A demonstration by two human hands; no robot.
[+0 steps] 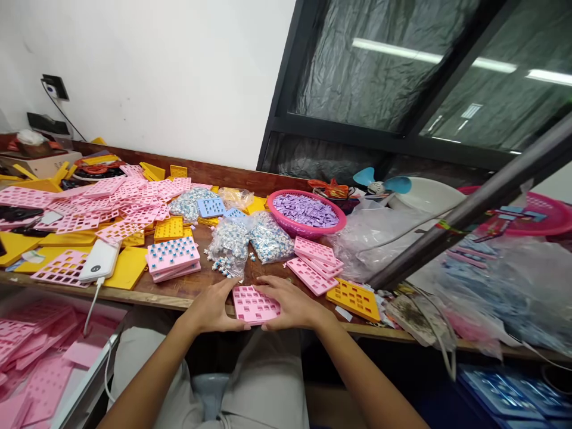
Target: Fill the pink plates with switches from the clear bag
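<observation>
My left hand [213,307] and right hand [291,304] grasp a pink panel [255,305] by its opposite ends at the front edge of a wooden table [196,285], thumbs along the near side, fingers curled around the far corners. Its face of square recesses points up, and its long axis runs left to right across my body, the right end slightly nearer me. My fingers cover both ends, its underside is out of sight, and I cannot tell whether it is one layer or several. Just beyond lie two clear bags, one on the left [230,238] and one on the right [271,238], their small blue-and-white pieces too tiny to make out singly. A pink stack set with blue pegs [174,253] sits to the left; pink boards [315,262] and a yellow panel [355,299] lie right. Farther back, purple pieces [306,210] fill a pink basket [308,231]. The frame cuts off blue trays [513,390], dim at lower right.
</observation>
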